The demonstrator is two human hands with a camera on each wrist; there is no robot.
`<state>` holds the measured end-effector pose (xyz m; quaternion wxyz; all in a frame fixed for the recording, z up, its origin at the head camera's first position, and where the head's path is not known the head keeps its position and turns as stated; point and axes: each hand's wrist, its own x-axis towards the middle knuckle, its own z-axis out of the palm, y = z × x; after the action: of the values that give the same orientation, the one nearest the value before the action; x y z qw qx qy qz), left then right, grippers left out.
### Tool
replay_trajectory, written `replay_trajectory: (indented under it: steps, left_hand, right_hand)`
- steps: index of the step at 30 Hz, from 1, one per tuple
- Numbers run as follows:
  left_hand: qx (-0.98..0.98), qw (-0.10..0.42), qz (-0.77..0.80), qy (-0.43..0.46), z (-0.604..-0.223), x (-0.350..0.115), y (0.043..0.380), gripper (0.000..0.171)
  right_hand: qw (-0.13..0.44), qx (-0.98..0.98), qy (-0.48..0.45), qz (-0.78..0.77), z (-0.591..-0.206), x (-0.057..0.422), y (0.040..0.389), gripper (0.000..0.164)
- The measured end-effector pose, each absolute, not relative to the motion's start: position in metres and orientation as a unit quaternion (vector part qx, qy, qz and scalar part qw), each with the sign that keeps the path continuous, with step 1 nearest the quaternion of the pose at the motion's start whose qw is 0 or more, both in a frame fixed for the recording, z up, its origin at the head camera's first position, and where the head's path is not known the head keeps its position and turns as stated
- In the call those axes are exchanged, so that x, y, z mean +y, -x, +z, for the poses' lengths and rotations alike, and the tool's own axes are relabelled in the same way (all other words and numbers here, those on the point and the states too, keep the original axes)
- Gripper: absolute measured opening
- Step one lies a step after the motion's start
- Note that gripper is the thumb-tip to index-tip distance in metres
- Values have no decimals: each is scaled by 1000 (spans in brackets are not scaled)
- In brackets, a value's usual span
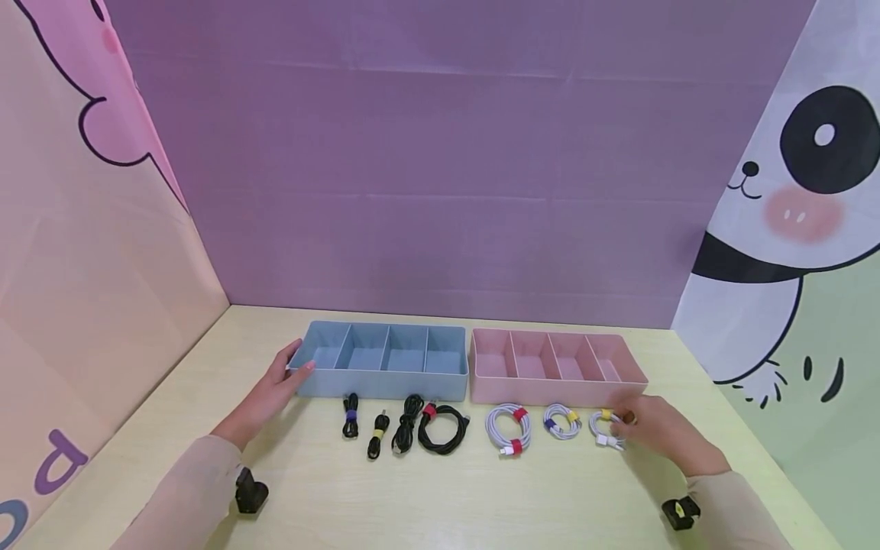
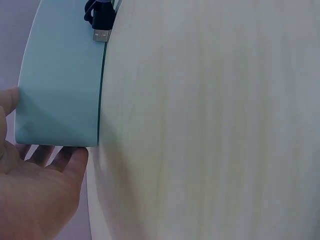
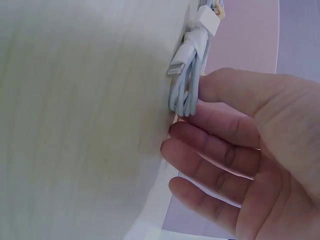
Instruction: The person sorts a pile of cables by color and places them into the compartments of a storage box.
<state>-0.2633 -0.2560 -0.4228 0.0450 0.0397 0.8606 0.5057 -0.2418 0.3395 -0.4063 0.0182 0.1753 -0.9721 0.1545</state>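
Observation:
At the left end of the blue divided box (image 1: 381, 384), my left hand (image 1: 271, 393) grips the end wall. Its thumb lies at the rim and the fingers touch the outside of the end, as the left wrist view shows. My right hand (image 1: 663, 429) pinches the edge of a small coiled white charging cable (image 1: 608, 441) between thumb and index finger. That white cable (image 3: 187, 95) has a yellow tie, and its other fingers spread loosely below. The coil lies in front of the pink divided box (image 1: 557, 393).
Several bundled black cables (image 1: 443, 430) lie in front of the blue box. Two more coiled white cables, a larger one with red ties (image 1: 509, 429) and a smaller one (image 1: 562, 422), lie before the pink box. A purple backdrop (image 1: 447, 191) rises behind the table (image 1: 481, 512).

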Motion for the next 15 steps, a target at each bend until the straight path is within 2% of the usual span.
replay_trajectory:
  steps: [3, 15]
  left_hand:
    - [861, 42, 506, -41, -423, -257, 264, 89]
    - [862, 47, 503, -36, -423, -256, 262, 90]
  right_hand:
    - [14, -974, -163, 154, -406, 339, 242, 7]
    - [28, -974, -159, 160, -405, 340, 240, 9]
